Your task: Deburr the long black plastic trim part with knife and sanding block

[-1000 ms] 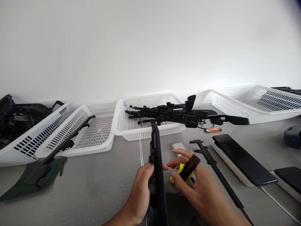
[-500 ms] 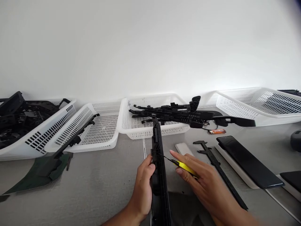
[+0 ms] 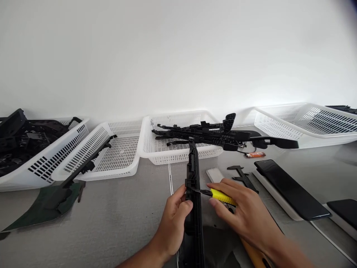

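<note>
A long black plastic trim part [image 3: 193, 219] stands roughly upright in the middle of the view, its narrow end pointing away from me. My left hand [image 3: 173, 219] is closed around its left edge, thumb on the face. In my right hand [image 3: 245, 212] is a yellow utility knife [image 3: 221, 196], gripped between thumb and fingers. Its thin blade points left and meets the part near a small raised clip [image 3: 190, 182], just above my left thumb. Whether the blade cuts in or only touches, I cannot tell.
Behind stand white baskets [image 3: 156, 160], one bearing several black trim parts [image 3: 206, 137]. Another black part [image 3: 83, 167] leans from a left basket [image 3: 122, 173] onto a green sheet [image 3: 36, 212]. To the right lie a caliper [image 3: 244, 176], a lighter [image 3: 255, 155] and a phone [image 3: 291, 188] on a white box.
The trim part and my left hand have shifted slightly right. My right hand has turned the knife flatter, and its blade stays at the part near the clip.
</note>
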Available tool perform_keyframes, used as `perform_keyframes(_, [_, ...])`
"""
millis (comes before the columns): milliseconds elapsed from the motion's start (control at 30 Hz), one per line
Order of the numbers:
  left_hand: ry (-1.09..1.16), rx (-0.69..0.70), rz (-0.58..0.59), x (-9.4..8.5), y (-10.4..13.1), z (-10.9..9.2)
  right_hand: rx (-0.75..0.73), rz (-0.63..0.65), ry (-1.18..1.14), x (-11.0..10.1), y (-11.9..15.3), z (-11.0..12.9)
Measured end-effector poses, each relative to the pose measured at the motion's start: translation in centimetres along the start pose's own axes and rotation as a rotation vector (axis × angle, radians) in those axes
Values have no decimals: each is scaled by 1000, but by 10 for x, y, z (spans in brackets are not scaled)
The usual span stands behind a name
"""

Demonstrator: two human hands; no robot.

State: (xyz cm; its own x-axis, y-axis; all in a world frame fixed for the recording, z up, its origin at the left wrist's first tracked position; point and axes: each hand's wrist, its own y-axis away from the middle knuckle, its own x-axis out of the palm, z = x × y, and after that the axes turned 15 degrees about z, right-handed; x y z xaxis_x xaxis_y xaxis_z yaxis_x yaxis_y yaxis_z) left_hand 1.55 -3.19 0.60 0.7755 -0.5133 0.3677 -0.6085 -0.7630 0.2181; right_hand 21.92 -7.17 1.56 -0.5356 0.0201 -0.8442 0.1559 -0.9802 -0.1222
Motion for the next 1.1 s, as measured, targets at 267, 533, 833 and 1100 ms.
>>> perform_keyframes(267, [-60, 15, 138, -6, -3, -2, 94, -78, -64, -2, 0, 5])
perform_keyframes(533, [-90, -28, 93, -5, -4, -2, 130, -174, -93, 1, -4, -9])
perform_keyframes(833, [-171, 14, 72, 0, -5, -10, 91, -211, 28, 0, -3, -7])
perform_keyframes(1100, [-117, 1, 23, -2, -5, -3, 67, -155, -7, -3, -2, -2])
